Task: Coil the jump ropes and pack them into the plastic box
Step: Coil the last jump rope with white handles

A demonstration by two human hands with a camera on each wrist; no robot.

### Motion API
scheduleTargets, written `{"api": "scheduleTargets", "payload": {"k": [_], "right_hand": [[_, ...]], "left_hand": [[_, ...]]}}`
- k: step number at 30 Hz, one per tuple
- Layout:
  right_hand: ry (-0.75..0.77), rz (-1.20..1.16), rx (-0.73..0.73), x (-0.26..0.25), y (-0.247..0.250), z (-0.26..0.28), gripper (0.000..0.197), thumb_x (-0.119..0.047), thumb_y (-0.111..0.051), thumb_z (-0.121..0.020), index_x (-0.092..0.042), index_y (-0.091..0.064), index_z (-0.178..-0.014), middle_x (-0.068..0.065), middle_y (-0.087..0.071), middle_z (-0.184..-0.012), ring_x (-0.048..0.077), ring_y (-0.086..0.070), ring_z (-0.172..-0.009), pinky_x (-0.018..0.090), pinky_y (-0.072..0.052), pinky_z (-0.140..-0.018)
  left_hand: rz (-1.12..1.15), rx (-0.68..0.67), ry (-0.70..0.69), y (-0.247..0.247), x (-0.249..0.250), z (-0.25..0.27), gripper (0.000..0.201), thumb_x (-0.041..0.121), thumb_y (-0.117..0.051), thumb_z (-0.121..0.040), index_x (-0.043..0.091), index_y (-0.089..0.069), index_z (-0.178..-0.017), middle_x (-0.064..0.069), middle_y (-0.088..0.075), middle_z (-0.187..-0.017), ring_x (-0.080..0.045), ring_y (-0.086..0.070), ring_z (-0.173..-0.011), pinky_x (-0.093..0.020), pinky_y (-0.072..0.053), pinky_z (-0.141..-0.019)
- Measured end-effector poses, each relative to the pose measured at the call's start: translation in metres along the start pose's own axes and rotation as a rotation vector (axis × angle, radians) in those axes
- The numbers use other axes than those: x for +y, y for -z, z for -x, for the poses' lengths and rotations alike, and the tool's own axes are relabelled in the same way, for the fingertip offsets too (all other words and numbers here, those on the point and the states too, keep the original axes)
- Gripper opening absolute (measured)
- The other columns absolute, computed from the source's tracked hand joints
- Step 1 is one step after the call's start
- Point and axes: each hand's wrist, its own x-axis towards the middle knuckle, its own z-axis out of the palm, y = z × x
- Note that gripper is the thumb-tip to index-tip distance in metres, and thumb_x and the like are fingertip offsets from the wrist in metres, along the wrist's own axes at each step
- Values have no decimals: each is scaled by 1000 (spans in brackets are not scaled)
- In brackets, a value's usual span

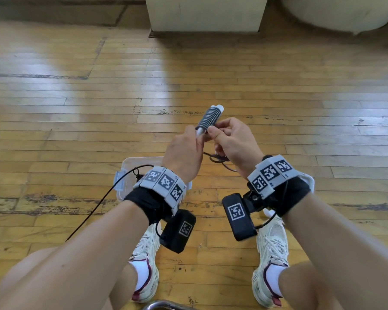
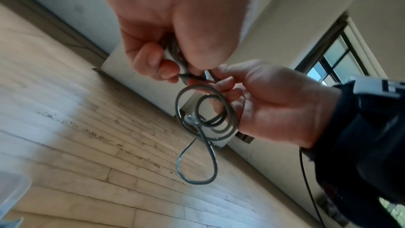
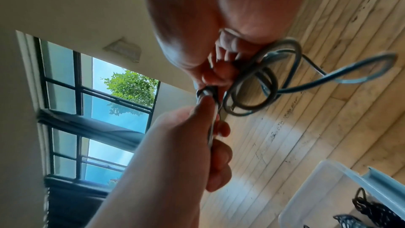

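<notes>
Box (image 1: 130, 163) on floor by feet, another coiled rope already inside | progress: gray rope (image 1: 210, 119) mostly wound round paired handles, loose loops left, not packed | left hand (image 1: 184, 153) grip curled round handles' lower end | right hand (image 1: 232, 139) grip pinching cord, slack loops (image 2: 206, 120) hanging beneath

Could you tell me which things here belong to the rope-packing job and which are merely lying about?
Part of the job:
- jump rope handles, cord-wound, held in the left hand
- loose rope loops below the right hand
- plastic box on the floor, dark rope already inside

Just there:
- pale cabinet
- window
- white sneakers
</notes>
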Motion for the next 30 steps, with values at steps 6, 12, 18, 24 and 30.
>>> {"api": "scheduleTargets", "payload": {"k": [6, 12, 18, 24, 30], "right_hand": [[-61, -129, -84, -2, 5, 2, 23, -18, -62, -99, -1, -55, -113, 4, -64, -76, 9, -48, -53, 22, -39, -51], [15, -196, -154, -3, 11, 2, 34, -18, -58, -101, 4, -52, -127, -10, -59, -66, 5, -38, -48, 19, -30, -46], [70, -209, -128, -2, 12, 1, 34, -14, -60, -99, 6, -53, -126, -9, -65, -61, 3, -34, -44, 16, -30, -42], [78, -9, 61, 11, 12, -9, 28, -22, -70, -94, -5, -65, -115, -10, -62, -75, -6, -52, -49, 14, -37, -55], [13, -27, 115, 15, 8, -11, 30, -26, -73, -92, -8, -64, -114, 0, -67, -86, -2, -51, -55, 17, -38, -56]], "left_hand": [[631, -17, 168, 11, -4, -11, 33, 31, -40, -107, 6, -55, -91, -10, -61, -77, -17, -48, -49, -30, -38, -43], [1128, -238, 270, 21, 5, -6, 44, 33, -37, -109, -1, -62, -95, -3, -51, -61, -6, -32, -38, -17, -23, -33], [1150, -302, 279, 19, 0, -6, 46, 36, -37, -108, 0, -65, -100, 1, -50, -59, -9, -31, -43, -21, -23, -39], [513, -99, 22, 10, -6, -7, 27, 37, -60, -98, 11, -59, -108, -1, -64, -85, -13, -56, -62, -30, -46, -56], [25, 10, -193, 1, -11, -1, 29, 30, -63, -96, 10, -49, -111, -5, -64, -92, -26, -60, -76, -43, -52, -68]]}}
